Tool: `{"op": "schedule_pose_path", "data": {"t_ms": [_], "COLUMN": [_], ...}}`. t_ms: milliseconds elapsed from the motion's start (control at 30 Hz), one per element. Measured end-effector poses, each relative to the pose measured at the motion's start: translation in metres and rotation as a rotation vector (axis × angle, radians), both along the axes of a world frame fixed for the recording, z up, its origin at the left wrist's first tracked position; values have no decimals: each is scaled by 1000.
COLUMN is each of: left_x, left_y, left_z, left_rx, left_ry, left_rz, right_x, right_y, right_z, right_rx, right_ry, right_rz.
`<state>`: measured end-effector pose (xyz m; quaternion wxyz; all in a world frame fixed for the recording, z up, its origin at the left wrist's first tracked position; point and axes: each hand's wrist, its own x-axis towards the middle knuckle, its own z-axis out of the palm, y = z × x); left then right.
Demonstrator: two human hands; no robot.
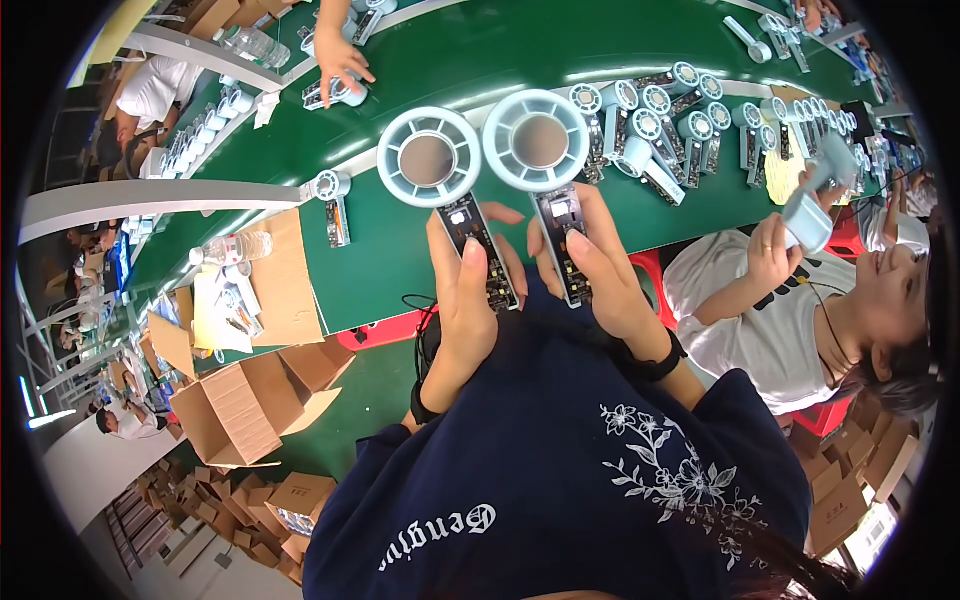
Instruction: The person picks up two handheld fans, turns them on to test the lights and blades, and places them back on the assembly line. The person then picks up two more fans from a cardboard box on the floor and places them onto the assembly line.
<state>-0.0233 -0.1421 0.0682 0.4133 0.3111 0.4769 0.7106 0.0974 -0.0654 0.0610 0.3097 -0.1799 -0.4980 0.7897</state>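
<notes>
In my left hand (467, 280) is a light blue handheld fan (430, 195), its round head pointing away from me. My fingers wrap its handle, where a dark circuit board lies exposed. My right hand (605, 275) grips a second handheld fan (540, 180) of the same kind, also with bare circuitry along the handle. The two round heads stand side by side, close together above the green table (420, 50). My thumbs lie along the handles near the boards.
Several more fans (645, 125) lie grouped on the table's right side. A single fan (333, 205) lies to the left, near cardboard (285, 270) and a plastic bottle (235, 248). Across the table another person's hand (340, 60) touches a fan. At right a co-worker (770, 290) holds one. An open carton (245, 405) stands lower left.
</notes>
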Motion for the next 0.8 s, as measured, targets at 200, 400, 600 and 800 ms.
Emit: {"op": "schedule_pose_path", "data": {"t_ms": [200,400,600,800], "left_x": [2,2,-1,-13], "left_y": [2,0,-2,-2], "left_z": [-1,-2,-2,1], "left_rx": [-9,-32,-37,17], "left_ry": [-13,-50,-54,37], "left_rz": [12,40,81,90], "right_x": [2,3,1,1], "right_y": [1,2,-2,5], "right_z": [2,-1,-3,-5], "right_rx": [-16,9,97,106], "right_ry": [-31,-57,-102,-53], "right_rz": [-3,14,-90,-198]}}
